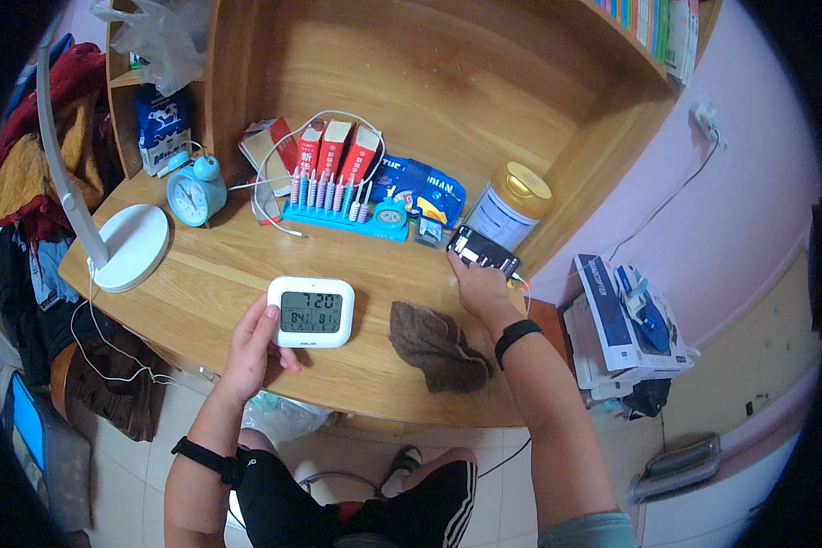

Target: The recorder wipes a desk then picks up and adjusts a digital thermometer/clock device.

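Note:
My left hand (253,349) holds a white digital clock (313,337) by its left edge, thumb on the front, with its display facing up towards me. At the right of the desk, the fingers of my right hand (479,284) touch a black smartphone (494,251), which leans against a gold-lidded can (503,209) with a white cable plugged in. Whether they grip the phone or only rest on it, I cannot tell. A crumpled brown cloth (435,346) lies on the desk between my hands.
Along the desk's back stand a blue twin-bell alarm clock (195,192), a blue bead counting frame (346,222), several red books (332,151) and a blue pouch (421,185). A white lamp base (133,246) is at the left. Stacked boxes (623,329) stand beyond the right edge.

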A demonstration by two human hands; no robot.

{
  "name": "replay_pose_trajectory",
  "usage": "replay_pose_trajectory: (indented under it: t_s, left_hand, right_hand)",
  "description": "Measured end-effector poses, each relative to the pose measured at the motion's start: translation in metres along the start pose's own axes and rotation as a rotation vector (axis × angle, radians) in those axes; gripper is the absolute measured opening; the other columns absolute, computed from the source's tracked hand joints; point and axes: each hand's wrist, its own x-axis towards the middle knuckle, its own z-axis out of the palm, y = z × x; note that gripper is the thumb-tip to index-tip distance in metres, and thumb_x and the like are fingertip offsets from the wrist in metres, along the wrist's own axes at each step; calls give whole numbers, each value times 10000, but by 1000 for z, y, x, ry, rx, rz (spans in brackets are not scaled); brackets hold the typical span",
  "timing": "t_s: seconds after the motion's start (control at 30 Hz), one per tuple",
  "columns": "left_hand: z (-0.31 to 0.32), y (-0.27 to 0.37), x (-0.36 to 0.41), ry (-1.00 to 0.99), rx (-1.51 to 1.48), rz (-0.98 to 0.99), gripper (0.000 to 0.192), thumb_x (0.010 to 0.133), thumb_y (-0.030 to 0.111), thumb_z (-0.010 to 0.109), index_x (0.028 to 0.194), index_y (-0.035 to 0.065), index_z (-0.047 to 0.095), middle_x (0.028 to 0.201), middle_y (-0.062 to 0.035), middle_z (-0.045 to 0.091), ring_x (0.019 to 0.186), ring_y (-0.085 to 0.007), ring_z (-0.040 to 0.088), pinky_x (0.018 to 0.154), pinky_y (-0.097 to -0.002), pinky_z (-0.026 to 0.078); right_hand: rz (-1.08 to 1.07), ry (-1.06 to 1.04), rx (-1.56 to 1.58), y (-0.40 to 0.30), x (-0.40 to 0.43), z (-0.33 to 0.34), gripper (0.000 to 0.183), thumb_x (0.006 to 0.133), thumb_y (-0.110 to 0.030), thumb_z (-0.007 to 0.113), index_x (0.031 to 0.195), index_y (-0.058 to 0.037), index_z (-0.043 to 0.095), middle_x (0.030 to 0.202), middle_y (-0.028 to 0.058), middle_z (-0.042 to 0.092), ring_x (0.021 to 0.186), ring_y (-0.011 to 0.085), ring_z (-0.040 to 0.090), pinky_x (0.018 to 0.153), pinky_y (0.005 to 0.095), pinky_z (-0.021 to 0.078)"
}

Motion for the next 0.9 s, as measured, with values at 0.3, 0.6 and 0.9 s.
replay_pose_trajectory:
  t_s: [0.3, 0.6, 0.9]
  left_hand:
    - [1, -1, 1, 10, -8, 6, 442, 1006, 336, 395, 1337, 43, 406, 866, -110, 638, 495, -151, 597, 448, -224, 465]
    - [4, 1, 0, 22, -10, 16, 421, 1009, 316, 388, 1320, 35, 418, 892, -110, 640, 489, -145, 591, 436, -221, 456]
    - [2, -3, 1, 10, -13, 27, 407, 1010, 323, 391, 1291, 31, 432, 899, -109, 640, 498, -143, 586, 459, -235, 491]
  right_hand:
    - [-6, 31, 37, 0, 3, 8, 555, 888, -112, 438, 1427, -196, 332, 974, 140, 662, 840, 286, 677, 673, 409, 533]
    - [7, 47, 52, 1, -3, 9, 548, 900, -121, 422, 1431, -207, 320, 976, 136, 655, 829, 283, 677, 661, 399, 533]
    - [-7, 80, 74, 6, -19, 12, 538, 897, -116, 422, 1419, -209, 333, 983, 134, 653, 825, 296, 676, 665, 401, 537]
